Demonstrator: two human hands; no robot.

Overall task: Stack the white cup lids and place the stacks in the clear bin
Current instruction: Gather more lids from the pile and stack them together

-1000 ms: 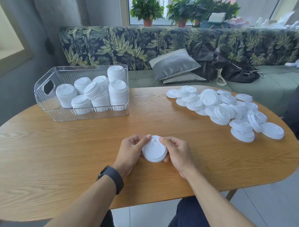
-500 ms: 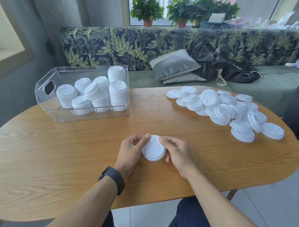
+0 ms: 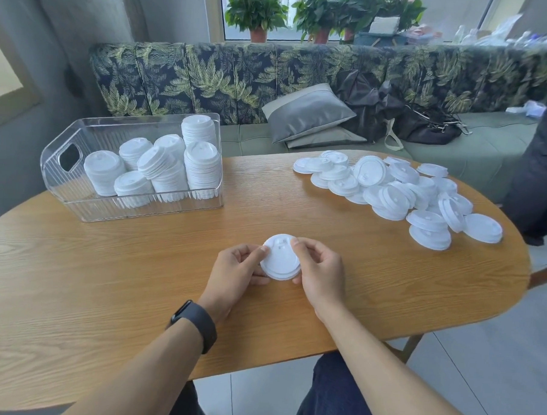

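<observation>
A short stack of white cup lids (image 3: pixel 281 258) is held just above the wooden table (image 3: pixel 106 278), near its front middle. My left hand (image 3: pixel 236 270) grips its left rim and my right hand (image 3: pixel 321 272) grips its right rim, thumbs on top. A clear bin (image 3: pixel 78 195) stands at the table's back left with several tall lid stacks (image 3: pixel 202 166) inside, one of them leaning. A loose pile of white lids (image 3: pixel 392 190) spreads over the table's back right.
A leaf-patterned sofa (image 3: pixel 209 79) runs behind the table, with a grey cushion (image 3: pixel 307 111) and black bags (image 3: pixel 426 126) on it. A dark-clothed person (image 3: pixel 543 162) sits at the right edge. The table's rounded right end is close to the lid pile.
Both hands have lifted and tilted the small lid stack slightly away from me. The bin and the loose pile have not moved.
</observation>
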